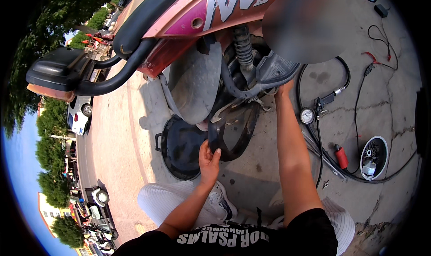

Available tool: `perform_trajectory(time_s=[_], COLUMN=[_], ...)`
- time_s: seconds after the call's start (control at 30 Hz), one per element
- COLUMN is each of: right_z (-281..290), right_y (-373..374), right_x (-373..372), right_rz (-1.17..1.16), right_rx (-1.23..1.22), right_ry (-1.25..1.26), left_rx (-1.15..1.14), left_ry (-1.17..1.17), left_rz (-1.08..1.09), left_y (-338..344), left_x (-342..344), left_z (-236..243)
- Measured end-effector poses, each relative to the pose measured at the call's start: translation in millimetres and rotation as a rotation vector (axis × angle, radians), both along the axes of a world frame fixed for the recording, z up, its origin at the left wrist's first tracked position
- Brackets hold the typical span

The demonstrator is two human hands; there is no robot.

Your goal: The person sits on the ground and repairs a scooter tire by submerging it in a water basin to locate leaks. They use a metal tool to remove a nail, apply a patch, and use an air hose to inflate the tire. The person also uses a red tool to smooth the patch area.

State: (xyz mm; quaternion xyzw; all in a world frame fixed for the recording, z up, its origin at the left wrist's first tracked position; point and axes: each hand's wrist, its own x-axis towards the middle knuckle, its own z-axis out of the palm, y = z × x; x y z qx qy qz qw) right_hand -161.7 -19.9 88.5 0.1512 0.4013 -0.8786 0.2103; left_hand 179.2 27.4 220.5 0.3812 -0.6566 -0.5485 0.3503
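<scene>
The left hand [209, 159] is partly curled, thumb and fingers pinching the near-left edge of a black rubber tyre [235, 137] that hangs loose beneath the rear of a pink scooter [188, 13]. The tyre bulges out of the wheel area as a dark loop, its lower rim just above the hand and its upper part lost behind the grey mudguard [197, 83] and the scooter's frame. The right arm reaches farther, straight up the middle, and the right hand [283, 89] is pressed against the underside of the scooter beside the grey footrest panel [276, 70]; its fingers are hidden there, so whether they are closed round anything cannot be told. Left of the left hand a round black pan [177, 148] with a side handle lies on the concrete floor [390, 103], its right part covered by the tyre. To the right, well apart from both hands, lie a pressure gauge [307, 116] on a black air hose [345, 74], a small red-handled tool [341, 156] and a white bowl [375, 153] of small metal parts. A coil spring shock absorber [242, 45] stands above the tyre. A blurred patch covers part of the scooter's far right side. The near edge shows white shoes [222, 204] and pale trousers.
</scene>
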Motion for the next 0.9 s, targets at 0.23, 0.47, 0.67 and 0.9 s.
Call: perform_trajectory(time_s=[0.23,0.47,0.67,0.9], right_z=[-19.0,-1.5,5.4,31.2], right_y=[36.8,114.9,128.2,170.4], right_x=[8.7,114.0,217.5,218.8], right_rz=[0.39,0.562,0.807,1.137], right_rx=[0.435,0.751,0.671,0.632], right_ry=[0.18,1.116,1.708,1.821], left_rx=[0.35,0.296,0.284,0.653], left_ry=[-0.036,-0.226,-0.052,0.033], left_rz=[-0.089,-0.04,-0.187,-0.218], left_y=[-27.7,-26.7,-42.5,-62.2], left_x=[-0.3,-5.8,-4.3,-11.3], left_z=[-6.2,-0.6,44.2,36.1])
